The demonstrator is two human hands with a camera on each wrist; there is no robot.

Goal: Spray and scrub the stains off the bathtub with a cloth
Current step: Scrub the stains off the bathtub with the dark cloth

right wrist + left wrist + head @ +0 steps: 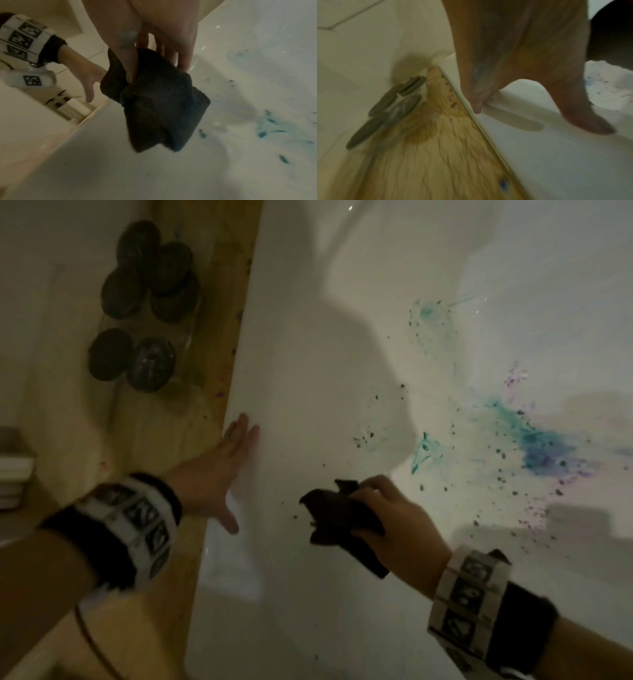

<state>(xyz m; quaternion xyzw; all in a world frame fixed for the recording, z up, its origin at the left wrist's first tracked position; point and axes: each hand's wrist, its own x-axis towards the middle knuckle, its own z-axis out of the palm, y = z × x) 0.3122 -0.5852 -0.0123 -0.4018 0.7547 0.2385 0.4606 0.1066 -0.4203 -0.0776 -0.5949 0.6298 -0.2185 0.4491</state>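
The left hand lay flat, fingers straight, on the bathtub rim. The right hand clutched a dark cloth above the tub's stains.

white bathtub with teal, blue and purple stains and dark specks; dark charcoal cloth; yellowish wood-grain ledge; dark grey round discs.

White glossy bathtub, inner wall spattered with teal, blue and purple stains and dark specks. Crumpled dark terry cloth hangs above the tub's unstained near wall.
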